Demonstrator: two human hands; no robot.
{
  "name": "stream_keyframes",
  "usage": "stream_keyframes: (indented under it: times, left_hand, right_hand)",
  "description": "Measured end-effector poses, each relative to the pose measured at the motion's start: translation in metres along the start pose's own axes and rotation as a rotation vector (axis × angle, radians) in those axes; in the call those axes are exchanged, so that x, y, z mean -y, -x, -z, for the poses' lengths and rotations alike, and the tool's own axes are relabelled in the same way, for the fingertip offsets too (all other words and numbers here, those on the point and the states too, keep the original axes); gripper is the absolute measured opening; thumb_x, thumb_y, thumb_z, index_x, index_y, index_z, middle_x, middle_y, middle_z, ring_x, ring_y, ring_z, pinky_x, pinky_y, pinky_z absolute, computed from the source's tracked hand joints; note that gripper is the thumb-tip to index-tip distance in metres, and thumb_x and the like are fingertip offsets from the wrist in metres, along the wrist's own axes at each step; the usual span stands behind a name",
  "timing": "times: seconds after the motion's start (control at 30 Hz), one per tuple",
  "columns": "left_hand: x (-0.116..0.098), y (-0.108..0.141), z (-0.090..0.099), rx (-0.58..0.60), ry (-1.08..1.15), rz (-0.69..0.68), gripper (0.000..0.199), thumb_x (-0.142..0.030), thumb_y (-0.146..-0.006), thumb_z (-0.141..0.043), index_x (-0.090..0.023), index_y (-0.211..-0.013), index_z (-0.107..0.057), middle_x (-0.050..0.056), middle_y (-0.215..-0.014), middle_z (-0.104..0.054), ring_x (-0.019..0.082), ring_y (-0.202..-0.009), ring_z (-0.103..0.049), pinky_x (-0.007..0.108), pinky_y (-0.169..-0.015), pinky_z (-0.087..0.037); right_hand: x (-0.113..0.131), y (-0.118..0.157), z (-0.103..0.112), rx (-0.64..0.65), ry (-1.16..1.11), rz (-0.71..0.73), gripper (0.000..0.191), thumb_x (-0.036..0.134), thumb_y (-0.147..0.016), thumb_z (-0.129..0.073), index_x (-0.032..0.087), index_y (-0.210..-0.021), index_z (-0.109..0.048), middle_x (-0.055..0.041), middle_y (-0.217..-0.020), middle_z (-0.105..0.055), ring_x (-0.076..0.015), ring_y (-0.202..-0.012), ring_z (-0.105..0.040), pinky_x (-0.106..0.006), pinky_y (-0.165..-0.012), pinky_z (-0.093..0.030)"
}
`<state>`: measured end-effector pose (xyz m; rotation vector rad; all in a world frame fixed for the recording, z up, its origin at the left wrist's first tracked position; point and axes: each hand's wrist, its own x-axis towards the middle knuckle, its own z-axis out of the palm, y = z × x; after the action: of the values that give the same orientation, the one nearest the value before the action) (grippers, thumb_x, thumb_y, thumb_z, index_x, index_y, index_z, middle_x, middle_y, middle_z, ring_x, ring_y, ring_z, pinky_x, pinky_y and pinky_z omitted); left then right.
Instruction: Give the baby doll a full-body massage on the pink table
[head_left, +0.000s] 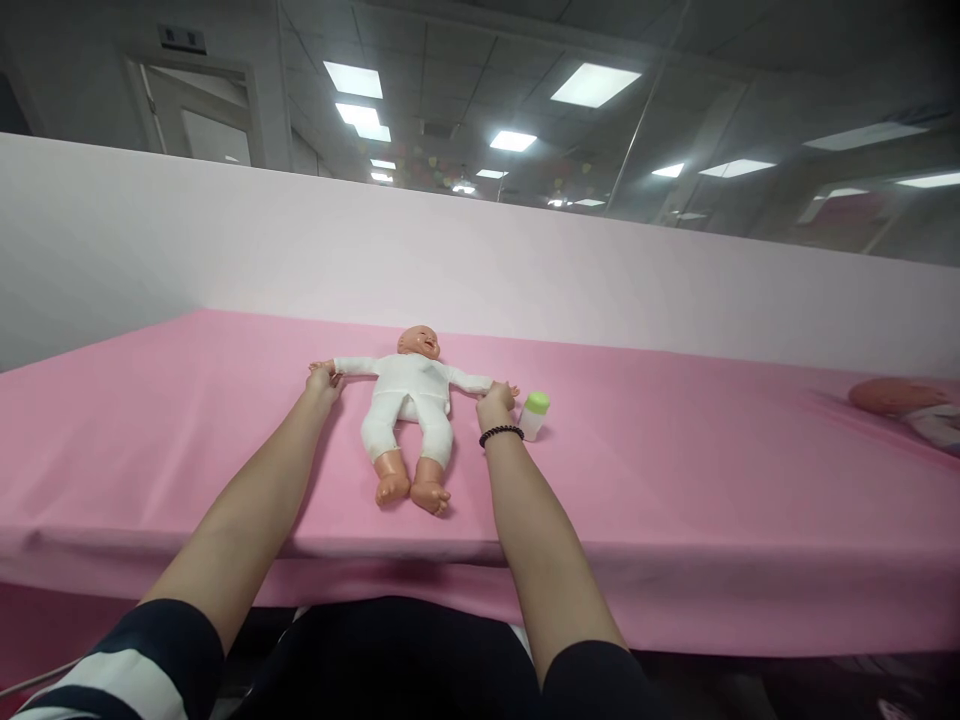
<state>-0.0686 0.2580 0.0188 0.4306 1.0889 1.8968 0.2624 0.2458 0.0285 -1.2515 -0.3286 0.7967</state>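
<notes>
A baby doll with a white cloth body lies on its back, head away from me, both arms stretched out sideways. My left hand is closed around the doll's arm near its hand on the left. On the other side, my right hand grips the doll's other arm at the wrist, and the doll's small fingers stick out past mine. Just right of my right hand stands a bottle with a green cap and a whitish, see-through body.
A pink cloth covers the table, its front edge hanging down near my body. Behind it rises a low white partition with glass above. At the far right edge lies another doll, partly cut off.
</notes>
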Motion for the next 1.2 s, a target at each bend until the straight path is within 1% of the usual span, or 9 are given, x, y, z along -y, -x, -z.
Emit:
stream_keyframes:
  times: [0.1, 0.2, 0.3, 0.43, 0.57, 0.67, 0.83, 1.07, 1.2]
  left_hand:
    - [0.000, 0.003, -0.001, -0.076, -0.056, -0.017, 0.020, -0.003, -0.084, -0.061, -0.020, -0.081, -0.051, 0.002, -0.083, -0.060, 0.016, -0.082, -0.065, 0.027, -0.076, -0.055]
    - [0.003, 0.013, -0.006, -0.078, -0.178, -0.212, 0.016, -0.013, -0.086, -0.069, -0.020, -0.088, -0.055, 0.005, -0.096, -0.065, 0.019, -0.095, -0.065, 0.029, -0.083, -0.054]
    - [0.008, 0.028, -0.009, 0.145, -0.466, -0.607, 0.019, -0.021, -0.090, -0.068, -0.022, -0.106, -0.058, 0.008, -0.114, -0.068, 0.021, -0.102, -0.065, 0.034, -0.090, -0.053]
    - [0.014, 0.045, -0.010, 0.559, -0.882, -1.021, 0.023, -0.027, -0.097, -0.056, -0.022, -0.119, -0.060, 0.010, -0.118, -0.069, 0.025, -0.108, -0.065, 0.039, -0.097, -0.050]
    - [0.011, 0.052, -0.012, 0.796, -1.169, -1.221, 0.021, -0.031, -0.100, -0.049, -0.022, -0.111, -0.066, 0.010, -0.114, -0.072, 0.026, -0.105, -0.066, 0.040, -0.096, -0.050]
    - [0.009, 0.053, -0.011, 0.780, -1.191, -1.240, 0.023, -0.034, -0.102, -0.049, -0.022, -0.111, -0.066, 0.011, -0.114, -0.072, 0.026, -0.104, -0.066, 0.039, -0.094, -0.051]
    - [0.014, 0.046, -0.007, 0.548, -0.894, -1.062, 0.026, -0.037, -0.098, -0.057, -0.021, -0.118, -0.060, 0.011, -0.118, -0.070, 0.026, -0.107, -0.066, 0.041, -0.095, -0.052]
    - [0.010, 0.009, -0.007, -0.021, -0.393, -0.425, 0.018, -0.028, -0.089, -0.068, -0.022, -0.097, -0.052, 0.007, -0.105, -0.065, 0.021, -0.096, -0.067, 0.036, -0.087, -0.055]
    - [0.008, -0.008, -0.001, -0.135, -0.321, -0.142, 0.019, -0.018, -0.083, -0.066, -0.023, -0.083, -0.048, 0.004, -0.085, -0.059, 0.021, -0.084, -0.067, 0.036, -0.079, -0.056]
  right_hand:
    - [0.004, 0.012, -0.007, -0.052, -0.036, 0.047, 0.032, 0.035, -0.101, -0.041, 0.013, -0.108, -0.063, -0.0114, -0.092, -0.069, -0.0206, -0.078, -0.067, -0.031, -0.068, -0.056]
    - [0.005, 0.029, -0.016, 0.068, -0.072, 0.384, 0.025, 0.031, -0.096, -0.053, 0.016, -0.114, -0.061, -0.0091, -0.113, -0.071, -0.0163, -0.096, -0.068, -0.026, -0.083, -0.055]
    - [-0.001, 0.045, -0.019, 0.318, 0.096, 0.765, 0.028, 0.032, -0.095, -0.054, 0.017, -0.118, -0.060, -0.0097, -0.126, -0.068, -0.0183, -0.109, -0.065, -0.030, -0.095, -0.054]
    - [-0.010, 0.056, -0.014, 0.726, 0.610, 1.235, 0.029, 0.020, -0.092, -0.054, 0.017, -0.120, -0.064, -0.0119, -0.123, -0.070, -0.0252, -0.115, -0.062, -0.039, -0.101, -0.051]
    - [-0.011, 0.058, -0.011, 0.863, 0.850, 1.395, 0.031, 0.012, -0.092, -0.052, 0.016, -0.119, -0.067, -0.0129, -0.123, -0.070, -0.0276, -0.116, -0.061, -0.042, -0.101, -0.050]
    - [-0.011, 0.056, -0.011, 0.851, 0.830, 1.372, 0.033, 0.012, -0.092, -0.051, 0.016, -0.121, -0.066, -0.0122, -0.124, -0.070, -0.0278, -0.116, -0.061, -0.042, -0.101, -0.050]
    - [-0.012, 0.048, -0.016, 0.691, 0.507, 1.164, 0.034, 0.018, -0.092, -0.053, 0.018, -0.124, -0.064, -0.0107, -0.124, -0.069, -0.0239, -0.113, -0.063, -0.040, -0.103, -0.050]
    - [0.002, 0.023, -0.020, 0.192, -0.058, 0.560, 0.031, 0.024, -0.091, -0.054, 0.014, -0.119, -0.062, -0.0112, -0.127, -0.068, -0.0167, -0.110, -0.065, -0.030, -0.098, -0.052]
    - [0.002, 0.006, -0.009, -0.007, -0.105, 0.112, 0.030, 0.024, -0.094, -0.048, 0.018, -0.119, -0.064, -0.0091, -0.120, -0.070, -0.0170, -0.104, -0.069, -0.029, -0.089, -0.057]
